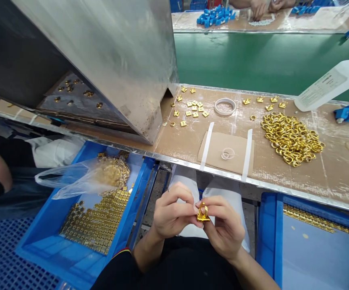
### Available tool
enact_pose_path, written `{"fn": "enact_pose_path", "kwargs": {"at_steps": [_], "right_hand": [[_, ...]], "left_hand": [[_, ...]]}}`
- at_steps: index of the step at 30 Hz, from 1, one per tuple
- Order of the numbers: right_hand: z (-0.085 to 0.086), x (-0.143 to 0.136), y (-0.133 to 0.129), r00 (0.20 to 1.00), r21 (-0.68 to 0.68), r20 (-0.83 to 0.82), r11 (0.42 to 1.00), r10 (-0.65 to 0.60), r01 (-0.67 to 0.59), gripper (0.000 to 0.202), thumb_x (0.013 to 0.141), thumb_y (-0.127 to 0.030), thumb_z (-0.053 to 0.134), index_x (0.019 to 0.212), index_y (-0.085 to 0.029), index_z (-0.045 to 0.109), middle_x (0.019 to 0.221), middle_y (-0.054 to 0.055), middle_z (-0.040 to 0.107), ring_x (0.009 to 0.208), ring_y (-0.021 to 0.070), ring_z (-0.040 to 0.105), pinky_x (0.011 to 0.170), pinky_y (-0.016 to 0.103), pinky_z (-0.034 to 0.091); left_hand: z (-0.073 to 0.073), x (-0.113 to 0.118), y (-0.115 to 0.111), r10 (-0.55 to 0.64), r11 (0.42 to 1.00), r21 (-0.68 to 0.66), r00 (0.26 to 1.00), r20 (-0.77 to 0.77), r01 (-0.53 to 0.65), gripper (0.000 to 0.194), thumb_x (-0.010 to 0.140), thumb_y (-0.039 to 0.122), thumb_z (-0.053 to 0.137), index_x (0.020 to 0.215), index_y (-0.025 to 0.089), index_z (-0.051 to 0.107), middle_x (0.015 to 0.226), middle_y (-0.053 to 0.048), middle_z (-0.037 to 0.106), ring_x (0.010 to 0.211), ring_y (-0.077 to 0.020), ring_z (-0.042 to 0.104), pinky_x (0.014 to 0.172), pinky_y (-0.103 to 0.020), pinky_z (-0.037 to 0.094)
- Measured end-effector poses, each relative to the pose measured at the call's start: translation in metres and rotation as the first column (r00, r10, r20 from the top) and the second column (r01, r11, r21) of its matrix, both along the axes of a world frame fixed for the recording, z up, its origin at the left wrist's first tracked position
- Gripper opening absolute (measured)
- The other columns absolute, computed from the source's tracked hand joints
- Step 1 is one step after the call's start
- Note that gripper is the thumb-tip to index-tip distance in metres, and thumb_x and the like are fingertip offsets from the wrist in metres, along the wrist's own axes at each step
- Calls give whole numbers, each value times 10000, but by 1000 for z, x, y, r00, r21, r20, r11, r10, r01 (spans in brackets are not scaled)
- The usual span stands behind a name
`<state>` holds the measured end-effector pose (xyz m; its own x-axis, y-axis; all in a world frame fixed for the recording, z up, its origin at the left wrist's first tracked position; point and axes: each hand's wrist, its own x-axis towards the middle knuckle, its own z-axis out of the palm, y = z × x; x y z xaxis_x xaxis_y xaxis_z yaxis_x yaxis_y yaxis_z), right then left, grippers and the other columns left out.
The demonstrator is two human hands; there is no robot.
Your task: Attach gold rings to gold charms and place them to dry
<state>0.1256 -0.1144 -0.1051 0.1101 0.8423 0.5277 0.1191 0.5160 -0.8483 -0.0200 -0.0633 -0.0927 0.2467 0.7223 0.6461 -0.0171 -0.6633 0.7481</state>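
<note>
Above my lap, my left hand (174, 211) and my right hand (225, 225) meet, both closed in a pinch. Between their fingertips is a shiny gold ring with a flat square base (203, 214), the ring part pointing up. My fingers cover part of it. On the bench ahead lies a cardboard pad (212, 151) held by white tape strips, with a small clear round dish (227, 153) on it. A heap of gold rings (292, 139) lies to the right, and small square gold pieces (194, 108) are scattered farther back.
A large metal hood (120, 60) stands on the bench at left. Blue trays of gold pieces flank me: the left tray (38, 241) with a plastic bag (86, 175), the right tray (269, 237). A white bottle (328, 84) leans at right. Another person's hands (258, 9) are across the green belt (253, 56).
</note>
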Motion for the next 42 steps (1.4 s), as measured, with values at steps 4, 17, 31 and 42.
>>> {"fn": "enact_pose_path", "kwargs": {"at_steps": [4,17,31,42], "right_hand": [[1,1,0,1000,-15,-9,1000,10,-10,185,914,-90,653,1009,-249,657,890,68,735,759,202,726,642,314,615],[3,11,-4,999,-42,40,999,3,-2,111,962,-149,659,1000,-250,682,909,54,637,745,179,654,590,304,572],[3,16,-4,905,-287,-414,930,95,-229,74,894,-212,791,860,-248,737,806,16,718,664,141,685,586,240,600],[-5,21,0,563,-394,-820,613,103,-685,294,827,-447,845,806,-180,721,714,12,633,498,74,492,407,172,418]], "left_hand": [[-1,0,-3,-27,1000,-12,1000,6,27,115,879,279,776,986,281,737,761,-3,671,670,-160,616,584,-295,485],[-1,3,-10,-116,979,-167,992,40,121,164,940,334,697,1085,267,734,846,-42,658,757,-183,630,657,-317,505],[0,11,-12,-218,938,-260,974,70,228,432,916,483,701,1249,210,668,1049,-100,680,930,-215,643,799,-339,541],[-1,8,-1,-272,920,-277,960,62,278,263,970,325,664,1205,218,715,963,-69,677,821,-158,647,711,-271,567]]}}
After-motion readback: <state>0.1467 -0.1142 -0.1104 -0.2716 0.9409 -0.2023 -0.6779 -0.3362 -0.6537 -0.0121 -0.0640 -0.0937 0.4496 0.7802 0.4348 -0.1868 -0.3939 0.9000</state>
